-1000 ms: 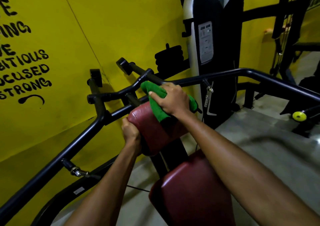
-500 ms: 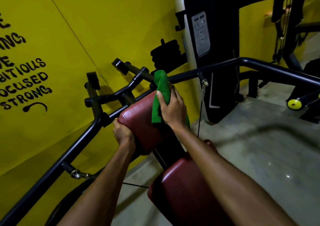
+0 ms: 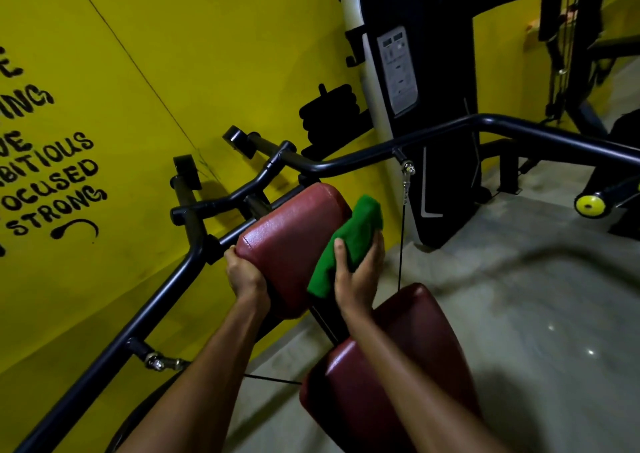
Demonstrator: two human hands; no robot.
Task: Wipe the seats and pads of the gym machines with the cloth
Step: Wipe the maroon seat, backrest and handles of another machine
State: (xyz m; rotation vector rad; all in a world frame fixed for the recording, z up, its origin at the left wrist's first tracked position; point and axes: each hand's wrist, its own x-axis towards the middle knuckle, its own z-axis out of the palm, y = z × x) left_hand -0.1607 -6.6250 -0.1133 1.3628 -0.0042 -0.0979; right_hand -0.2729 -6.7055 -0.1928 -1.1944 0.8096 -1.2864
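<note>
Pinches soft green cloth [image 3: 346,244] w/ right hand [image 3: 360,279], pressed on right side of red pad [image 3: 294,241]. Curls left hand [image 3: 246,277] round pad's low left corner. Prob. light & floppy, bends easy; best kept bunched under palm. Leaves seat [image 3: 415,321] just under that grip.

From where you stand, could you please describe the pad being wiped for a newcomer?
Find the yellow wall with black lettering and the black tubular frame before it. The maroon pad sits where its bars meet, above the maroon seat. Unlike the seat, the left hand grips it and the right hand holds a green cloth against its side.
</note>
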